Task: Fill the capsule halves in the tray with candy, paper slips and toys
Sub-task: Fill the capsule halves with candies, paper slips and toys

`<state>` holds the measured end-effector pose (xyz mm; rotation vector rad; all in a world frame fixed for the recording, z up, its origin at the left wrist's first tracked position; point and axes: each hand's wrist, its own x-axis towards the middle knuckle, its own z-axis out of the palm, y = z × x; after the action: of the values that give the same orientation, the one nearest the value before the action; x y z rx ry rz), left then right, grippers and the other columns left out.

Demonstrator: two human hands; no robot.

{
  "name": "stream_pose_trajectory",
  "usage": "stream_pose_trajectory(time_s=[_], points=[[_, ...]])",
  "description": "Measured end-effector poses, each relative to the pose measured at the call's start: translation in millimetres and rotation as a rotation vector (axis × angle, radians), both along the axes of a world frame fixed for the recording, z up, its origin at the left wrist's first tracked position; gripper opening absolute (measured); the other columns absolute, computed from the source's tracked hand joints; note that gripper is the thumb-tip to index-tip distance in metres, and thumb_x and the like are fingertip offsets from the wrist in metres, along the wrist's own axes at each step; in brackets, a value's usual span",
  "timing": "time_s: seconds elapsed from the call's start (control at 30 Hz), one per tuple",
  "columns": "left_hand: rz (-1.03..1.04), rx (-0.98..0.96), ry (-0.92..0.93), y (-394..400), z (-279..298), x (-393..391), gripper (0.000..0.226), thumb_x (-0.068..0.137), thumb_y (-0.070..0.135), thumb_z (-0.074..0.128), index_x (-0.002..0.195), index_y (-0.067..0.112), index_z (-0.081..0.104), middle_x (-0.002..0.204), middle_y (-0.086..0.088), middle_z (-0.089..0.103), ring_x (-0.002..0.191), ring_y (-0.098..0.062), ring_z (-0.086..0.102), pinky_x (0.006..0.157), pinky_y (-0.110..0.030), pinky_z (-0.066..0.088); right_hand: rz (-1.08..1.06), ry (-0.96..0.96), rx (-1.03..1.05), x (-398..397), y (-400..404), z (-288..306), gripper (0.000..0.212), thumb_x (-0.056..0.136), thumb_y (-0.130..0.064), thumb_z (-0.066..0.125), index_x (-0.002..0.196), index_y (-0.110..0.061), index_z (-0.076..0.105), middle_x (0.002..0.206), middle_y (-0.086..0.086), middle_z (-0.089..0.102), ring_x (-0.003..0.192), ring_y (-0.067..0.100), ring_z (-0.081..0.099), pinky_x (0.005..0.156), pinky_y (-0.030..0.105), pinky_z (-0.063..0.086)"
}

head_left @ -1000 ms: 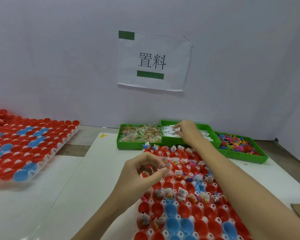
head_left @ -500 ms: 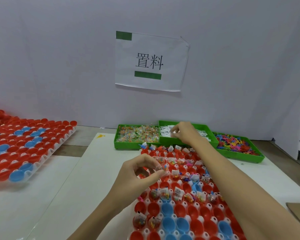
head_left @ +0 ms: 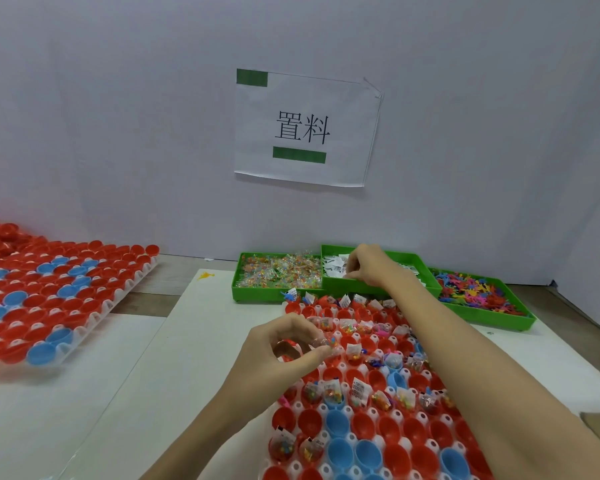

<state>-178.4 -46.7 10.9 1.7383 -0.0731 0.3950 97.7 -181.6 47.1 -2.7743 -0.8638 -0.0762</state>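
Head view gives me both hands over the work. My left hand [head_left: 284, 344] hovers above the near-left part of the tray [head_left: 326, 408], thumb and forefinger pinched on a small clear candy packet [head_left: 323, 341] — I read it as on its way into one of the capsule halves [head_left: 368, 455] beneath. My right hand [head_left: 369, 266] is stretched out to the middle green bin [head_left: 378, 289], fingers curled down among the paper slips [head_left: 335, 268]; it looks to be pinching some, though I cannot tell for certain that a slip is actually caught.

The candy bin [head_left: 278, 271] sits just left of that one and the toy bin [head_left: 478, 291] to its right, all three at the far end of the tray. The far rows already hold candy, slips and bits of toy; the nearest red and blue cups are mostly bare.

So I judge the filling roughly half done, with candy and slips going in together. Next I would need to lower the packet squarely into an unfilled cup and let go, then bring a single slip back — not a clump — and stand it in a cup lacking one.
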Motion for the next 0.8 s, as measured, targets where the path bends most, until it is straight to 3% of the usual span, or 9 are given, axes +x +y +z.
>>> stream_pose_trajectory(time_s=[0.23,0.33,0.47,0.57,0.63,0.7,0.8], points=[[0.009,-0.009,0.010,2.6,-0.7,1.2,0.011,0.080,0.027,0.086,0.083,0.024,0.075,0.085,0.005,0.075,0.081,-0.012,0.070,0.071,-0.022,0.057,-0.015,-0.032,0.033,4.1,1.1,-3.2,0.017,0.096,-0.007,0.065,0.101,0.006,0.076,0.106,0.019,0.076,0.087,0.028,0.072,0.084,0.039,0.060],[0.024,-0.008,0.014,3.3,-2.5,2.4,0.011,0.082,0.027,0.085,0.082,0.029,0.075,0.086,0.006,0.076,0.081,-0.011,0.071,0.072,-0.022,0.058,-0.057,-0.084,0.161,0.2,-5.6,-6.0,0.018,0.100,-0.010,0.061,0.102,0.000,0.076,0.106,0.013,0.076,0.077,0.012,0.063,0.079,0.029,0.053],[0.095,-0.019,-0.008,4.3,-4.1,3.9,0.015,0.080,0.032,0.085,0.091,0.038,0.077,0.087,0.009,0.078,0.083,-0.009,0.073,0.072,-0.018,0.056,-0.043,-0.090,0.381,-21.8,-19.9,-2.5,0.017,0.101,-0.017,0.061,0.099,-0.008,0.074,0.089,0.000,0.070,0.079,0.011,0.061,0.085,0.037,0.057],[0.129,-0.030,-0.025,6.5,-3.6,5.0,0.011,0.078,0.033,0.085,0.087,0.034,0.078,0.086,0.008,0.078,0.083,-0.009,0.073,0.073,-0.020,0.058,0.030,-0.069,0.511,-59.5,-32.4,6.6,0.013,0.100,-0.021,0.063,0.101,-0.014,0.074,0.089,-0.005,0.070,0.083,0.008,0.064,0.079,0.022,0.052],[0.118,-0.015,-0.034,7.3,-4.1,5.2,0.009,0.077,0.031,0.085,0.084,0.030,0.079,0.086,0.007,0.078,0.083,-0.010,0.074,0.073,-0.022,0.059,0.105,-0.010,0.492,-92.2,-43.2,9.9,0.010,0.099,-0.023,0.065,0.101,-0.020,0.074,0.088,-0.010,0.070,0.080,0.000,0.063,0.072,0.013,0.047],[0.098,0.033,-0.043,7.6,-4.5,5.0,0.008,0.080,0.026,0.085,0.083,0.030,0.079,0.087,0.007,0.078,0.084,-0.010,0.073,0.073,-0.024,0.060,0.175,0.070,0.445,-126.7,-53.0,6.5,0.008,0.097,-0.025,0.066,0.097,-0.025,0.074,0.082,-0.012,0.070,0.075,0.000,0.063,0.066,0.014,0.048],[0.009,0.114,-0.065,6.6,-6.1,4.6,0.012,0.083,0.020,0.084,0.084,0.030,0.079,0.094,0.007,0.077,0.092,-0.015,0.073,0.075,-0.025,0.060,0.264,0.110,0.421,-172.3,-61.1,-5.8,0.008,0.094,-0.025,0.071,0.099,-0.026,0.077,0.084,-0.016,0.068,0.082,0.001,0.064,0.071,0.014,0.050]])
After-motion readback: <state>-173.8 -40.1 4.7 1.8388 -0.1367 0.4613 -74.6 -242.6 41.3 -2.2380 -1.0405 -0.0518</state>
